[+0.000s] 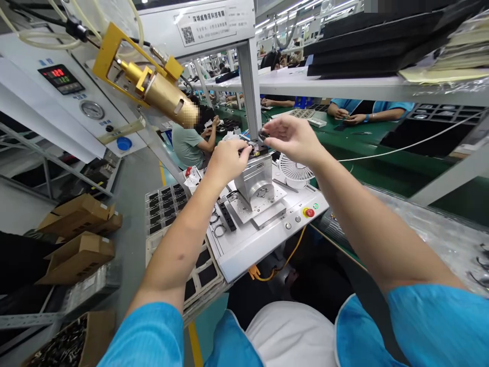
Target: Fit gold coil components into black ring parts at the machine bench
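Note:
My left hand [229,159] is closed at the top left of a metal fixture block [256,178], its fingertips curled around something dark and small that I cannot make out. To the right and slightly higher, my right hand [292,136] pinches a small black round part [263,134] between thumb and fingers. The fixture block stands on a flat metal base plate [263,204] on the white machine bed. Above and to the left hangs a brass-coloured cylindrical head [168,97], its lower end blurred out.
A white fan [296,168] stands right of the fixture. The machine's front edge carries a red emergency stop button [309,212]. Trays of dark parts [164,209] lie at the left. Cardboard boxes [80,214] sit on the left shelving. Co-workers sit across the green bench [385,140].

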`<action>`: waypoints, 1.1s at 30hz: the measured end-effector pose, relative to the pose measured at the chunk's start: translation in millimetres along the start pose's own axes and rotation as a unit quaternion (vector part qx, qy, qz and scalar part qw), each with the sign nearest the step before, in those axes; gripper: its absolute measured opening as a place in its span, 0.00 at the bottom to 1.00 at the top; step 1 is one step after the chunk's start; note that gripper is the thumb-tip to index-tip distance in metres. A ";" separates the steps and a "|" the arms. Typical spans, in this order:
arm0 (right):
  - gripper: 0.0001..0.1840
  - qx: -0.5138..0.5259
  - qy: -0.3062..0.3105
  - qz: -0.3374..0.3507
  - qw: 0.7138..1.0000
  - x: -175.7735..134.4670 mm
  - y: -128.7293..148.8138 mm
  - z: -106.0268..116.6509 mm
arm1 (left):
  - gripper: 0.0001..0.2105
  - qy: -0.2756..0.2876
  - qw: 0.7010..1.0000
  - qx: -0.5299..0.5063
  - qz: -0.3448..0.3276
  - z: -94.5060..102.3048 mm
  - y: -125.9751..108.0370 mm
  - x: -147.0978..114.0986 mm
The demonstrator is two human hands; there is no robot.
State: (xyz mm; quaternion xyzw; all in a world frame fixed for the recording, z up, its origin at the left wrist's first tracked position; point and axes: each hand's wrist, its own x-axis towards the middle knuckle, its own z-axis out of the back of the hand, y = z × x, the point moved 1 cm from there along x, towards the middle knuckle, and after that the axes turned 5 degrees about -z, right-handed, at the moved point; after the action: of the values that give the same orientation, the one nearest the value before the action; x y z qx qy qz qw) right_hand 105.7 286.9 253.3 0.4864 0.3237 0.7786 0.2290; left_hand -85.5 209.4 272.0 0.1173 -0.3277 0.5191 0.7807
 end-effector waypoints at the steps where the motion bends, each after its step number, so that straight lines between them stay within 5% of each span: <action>1: 0.21 0.015 -0.012 -0.008 1.000 -16.2 -2.0 6.5 | 0.12 0.029 1.000 0.004 0.005 -3.0 -1.7 3.2; 4: 0.23 0.045 -0.039 -0.071 0.996 -74.0 -15.3 30.6 | 0.17 0.068 0.998 0.008 -0.016 -5.6 -3.4 -3.8; 8: 0.30 -0.011 -0.061 -0.274 0.960 -156.5 -53.4 55.2 | 0.36 0.089 0.995 -0.003 -0.055 -5.5 8.3 -18.3; 11: 0.38 -0.109 0.010 -0.412 0.905 -205.5 -83.9 53.0 | 0.38 0.109 0.992 -0.028 -0.050 -4.0 15.1 -21.7; 14: 0.45 -0.173 0.114 -0.450 0.869 -236.7 -102.8 36.3 | 0.35 0.085 0.994 -0.048 -0.052 0.9 6.5 -36.3; 20: 0.48 -0.323 0.160 -0.403 0.841 -256.3 -110.7 10.1 | 0.21 -0.046 0.982 -0.150 -0.104 -13.1 -38.1 -143.6; 24: 0.47 -0.353 0.161 -0.416 0.822 -247.1 -107.9 15.5 | 0.16 -0.004 0.962 -0.271 0.031 -56.3 -60.0 -227.1; 27: 0.45 -0.318 0.147 -0.426 0.834 -244.0 -94.4 22.7 | 0.13 0.043 0.894 -0.384 0.226 -91.5 -77.7 -267.2; 29: 0.44 -0.228 0.136 -0.396 0.879 -250.9 -78.7 17.7 | 0.14 0.074 0.819 -0.469 0.323 -109.2 -91.2 -281.2; 31: 0.47 -0.061 0.138 -0.339 0.928 -265.4 -62.1 0.9 | 0.18 0.091 0.751 -0.542 0.366 -121.1 -102.9 -286.6; 33: 0.51 0.084 0.125 -0.280 0.948 -283.6 -49.6 -23.2 | 0.23 0.092 0.701 -0.598 0.378 -129.9 -110.9 -286.4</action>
State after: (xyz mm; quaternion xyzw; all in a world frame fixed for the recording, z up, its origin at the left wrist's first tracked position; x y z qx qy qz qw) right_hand 206.4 124.0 37.1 0.2928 0.5369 0.7076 0.3539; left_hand -7.0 19.2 9.5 -0.5563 -0.5123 0.4737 0.4514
